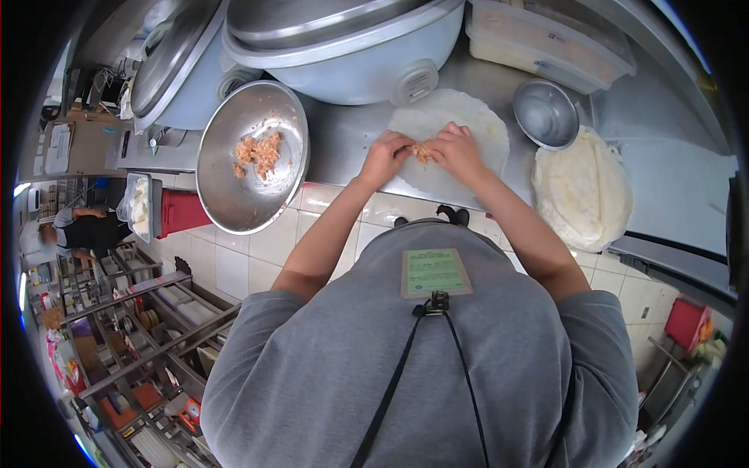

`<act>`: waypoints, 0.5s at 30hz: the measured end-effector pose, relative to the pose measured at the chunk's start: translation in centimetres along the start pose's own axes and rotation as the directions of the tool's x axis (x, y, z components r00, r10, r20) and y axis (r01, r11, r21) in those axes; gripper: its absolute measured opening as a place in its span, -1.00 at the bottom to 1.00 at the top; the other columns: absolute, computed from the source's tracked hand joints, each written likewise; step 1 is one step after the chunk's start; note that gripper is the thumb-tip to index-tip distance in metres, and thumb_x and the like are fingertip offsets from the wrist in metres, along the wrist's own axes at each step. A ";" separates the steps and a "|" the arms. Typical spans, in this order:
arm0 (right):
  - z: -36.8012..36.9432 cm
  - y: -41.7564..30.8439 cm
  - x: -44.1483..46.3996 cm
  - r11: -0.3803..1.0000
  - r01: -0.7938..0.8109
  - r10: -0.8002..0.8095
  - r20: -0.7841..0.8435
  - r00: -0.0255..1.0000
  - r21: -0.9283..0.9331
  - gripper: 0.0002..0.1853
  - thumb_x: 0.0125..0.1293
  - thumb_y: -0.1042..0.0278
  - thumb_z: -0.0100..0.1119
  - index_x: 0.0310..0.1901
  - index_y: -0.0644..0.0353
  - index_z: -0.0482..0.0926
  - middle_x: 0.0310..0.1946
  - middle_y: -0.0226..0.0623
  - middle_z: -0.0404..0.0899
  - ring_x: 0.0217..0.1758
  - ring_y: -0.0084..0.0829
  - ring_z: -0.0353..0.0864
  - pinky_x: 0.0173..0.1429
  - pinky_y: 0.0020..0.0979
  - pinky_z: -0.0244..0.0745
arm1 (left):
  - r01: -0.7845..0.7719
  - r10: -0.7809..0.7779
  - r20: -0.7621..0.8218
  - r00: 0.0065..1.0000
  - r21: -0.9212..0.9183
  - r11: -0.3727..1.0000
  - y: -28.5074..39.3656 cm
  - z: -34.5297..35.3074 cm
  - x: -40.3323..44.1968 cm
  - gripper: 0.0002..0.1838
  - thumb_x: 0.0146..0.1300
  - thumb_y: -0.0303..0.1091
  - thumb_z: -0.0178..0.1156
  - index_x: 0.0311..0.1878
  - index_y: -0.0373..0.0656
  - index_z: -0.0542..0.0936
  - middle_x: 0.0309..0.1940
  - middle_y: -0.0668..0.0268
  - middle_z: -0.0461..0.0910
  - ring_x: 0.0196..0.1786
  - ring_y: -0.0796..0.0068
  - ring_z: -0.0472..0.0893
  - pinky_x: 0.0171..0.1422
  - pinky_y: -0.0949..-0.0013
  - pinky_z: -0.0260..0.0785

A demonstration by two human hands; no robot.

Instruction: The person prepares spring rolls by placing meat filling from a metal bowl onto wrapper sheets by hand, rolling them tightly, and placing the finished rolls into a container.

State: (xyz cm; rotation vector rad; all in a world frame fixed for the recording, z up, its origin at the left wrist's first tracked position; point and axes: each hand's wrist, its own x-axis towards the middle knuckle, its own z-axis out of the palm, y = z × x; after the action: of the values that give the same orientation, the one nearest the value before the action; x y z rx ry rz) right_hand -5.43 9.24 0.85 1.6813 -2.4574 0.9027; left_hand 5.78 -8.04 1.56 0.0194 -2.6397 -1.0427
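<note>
A round, thin white wrapper sheet (488, 132) lies flat on the steel counter. A small clump of orange minced filling (423, 153) rests near its left front part, between my two hands. My left hand (383, 159) is closed, its fingertips pinching the clump's left end. From the other side, my right hand (459, 153) curls its fingers onto the right end. To the left, a big steel bowl (214, 175) holds more orange filling (261, 154). On the right lies a stack of white wrappers (583, 191), with a small metal bowl (546, 115) just behind it.
Two large lidded blue-grey tubs (351, 74) stand behind the work area. A lidded plastic container (546, 47) sits at the back right. The counter's front edge runs close to my body. Far left, another person (90, 230) stands near metal shelving (156, 312).
</note>
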 end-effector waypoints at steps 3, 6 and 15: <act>0.3 -0.5 0.1 0.999 -0.041 0.041 -0.020 0.999 0.010 -0.90 -0.01 0.25 0.23 -0.41 -0.11 0.68 -0.44 -0.58 0.52 -0.15 -0.46 0.38 -0.04 -0.37 0.19 | -0.009 0.009 -0.031 0.999 -0.008 1.000 -0.2 -0.5 -0.1 -0.76 -0.09 -0.50 0.32 -0.26 -0.24 0.64 -0.27 0.20 0.60 -0.15 0.15 0.52 -0.03 0.23 0.39; -0.6 -0.6 0.6 0.995 -0.092 0.095 0.088 0.992 -0.032 -0.90 -0.01 0.25 0.22 -0.42 -0.11 0.68 -0.44 -0.58 0.53 -0.15 -0.48 0.38 -0.02 -0.36 0.18 | -0.067 0.064 -0.107 0.992 -0.020 0.998 0.6 -1.2 0.1 -0.79 -0.09 -0.50 0.32 -0.29 -0.23 0.65 -0.32 0.20 0.61 -0.18 0.17 0.53 -0.06 0.25 0.40; 0.6 -0.4 1.0 0.991 -0.111 0.104 0.099 0.990 0.073 -0.91 -0.01 0.29 0.18 -0.46 -0.09 0.68 -0.46 -0.57 0.53 -0.14 -0.46 0.37 0.00 -0.33 0.16 | -0.029 0.030 -0.076 0.997 0.022 0.999 0.0 0.3 0.5 -0.90 -0.13 -0.54 0.31 -0.45 -0.22 0.65 -0.43 0.24 0.60 -0.29 0.18 0.55 -0.16 0.27 0.42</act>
State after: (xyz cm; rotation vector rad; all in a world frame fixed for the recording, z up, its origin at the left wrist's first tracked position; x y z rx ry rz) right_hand -5.38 7.99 0.86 1.6663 -2.6308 0.9637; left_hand 5.24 -7.86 1.50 0.0244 -2.5742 -0.9850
